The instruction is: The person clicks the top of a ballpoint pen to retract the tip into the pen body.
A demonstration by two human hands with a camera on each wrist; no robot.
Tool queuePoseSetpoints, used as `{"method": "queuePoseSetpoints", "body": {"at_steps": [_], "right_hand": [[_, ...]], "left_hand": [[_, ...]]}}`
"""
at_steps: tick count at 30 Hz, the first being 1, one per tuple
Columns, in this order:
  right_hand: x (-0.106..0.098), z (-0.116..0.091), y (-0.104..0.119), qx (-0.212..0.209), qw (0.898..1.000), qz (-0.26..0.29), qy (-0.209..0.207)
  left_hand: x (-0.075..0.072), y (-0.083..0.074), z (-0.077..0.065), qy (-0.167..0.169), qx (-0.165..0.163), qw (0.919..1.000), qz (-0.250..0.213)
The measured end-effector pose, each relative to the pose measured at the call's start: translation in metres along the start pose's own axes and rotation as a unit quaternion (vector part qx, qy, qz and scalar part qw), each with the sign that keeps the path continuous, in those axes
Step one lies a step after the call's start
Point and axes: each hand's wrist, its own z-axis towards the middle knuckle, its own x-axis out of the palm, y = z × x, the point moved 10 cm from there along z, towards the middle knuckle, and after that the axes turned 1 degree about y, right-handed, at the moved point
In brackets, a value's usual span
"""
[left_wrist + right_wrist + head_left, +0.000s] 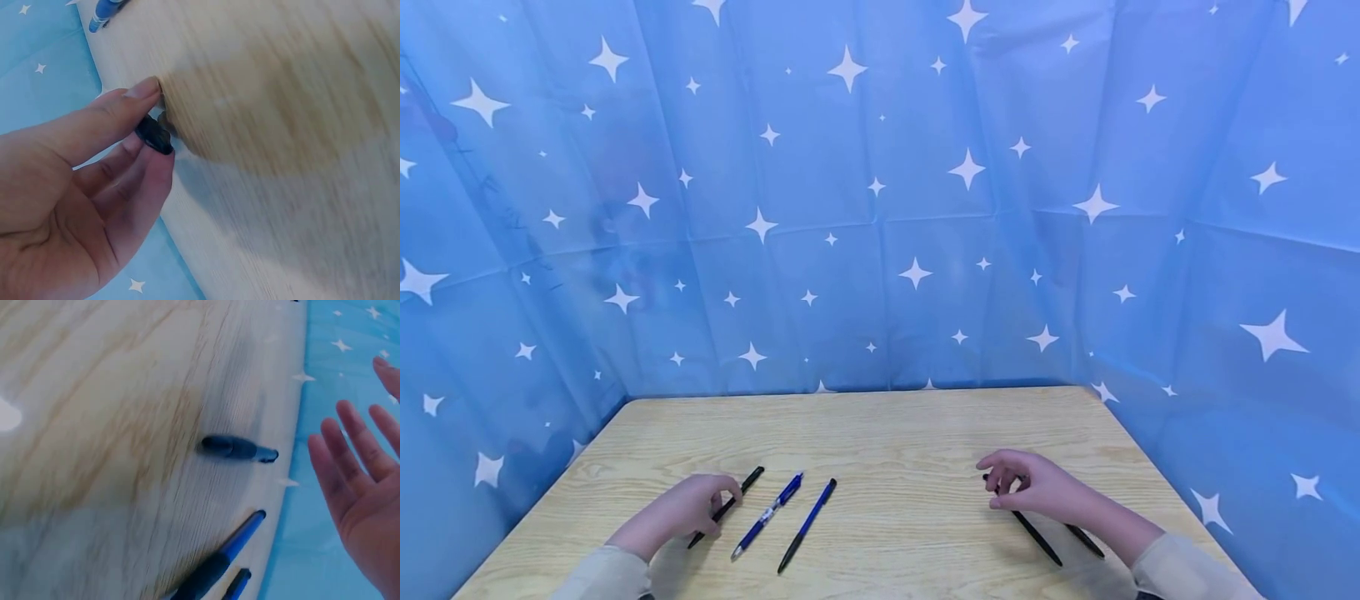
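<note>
My left hand (pixel 692 504) pinches a black pen (pixel 750 480) at the left of the table. Close up in the left wrist view, thumb and fingers meet around this black pen (pixel 154 135), seen nearly end-on. To its right lie a blue pen with a pale band (pixel 767 517) and a blue pen with a black grip (pixel 806 529). Over on the right, my right hand (pixel 1030 485) hovers at a black pen (pixel 1039 540), covering part of it. In the right wrist view the right hand (pixel 365 475) has spread fingers and nothing in them.
Another black pen (pixel 1086 541) lies partly under the right forearm. The wooden table (pixel 895 442) is bordered by a blue curtain with white stars (pixel 880 250) at the back and both sides. In the right wrist view, several pens lie near the table edge.
</note>
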Motion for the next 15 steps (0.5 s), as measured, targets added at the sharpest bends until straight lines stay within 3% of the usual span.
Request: {"method": "queuePoseSetpoints", "body": {"at_steps": [6, 10, 15], "right_hand": [[-0.010, -0.008, -0.001, 0.004, 1.000, -0.022, -0.016], [-0.022, -0.014, 0.003, -0.011, 0.996, -0.086, -0.039], [-0.033, -0.022, 0.006, -0.009, 0.984, -0.164, -0.072]], "left_hand": [[0.001, -0.001, 0.000, 0.005, 0.004, 1.0000, -0.004], [0.002, -0.002, -0.001, 0.001, 0.007, 1.0000, 0.000], [-0.007, 0.005, -0.004, -0.029, -0.033, 0.9990, 0.004]]}}
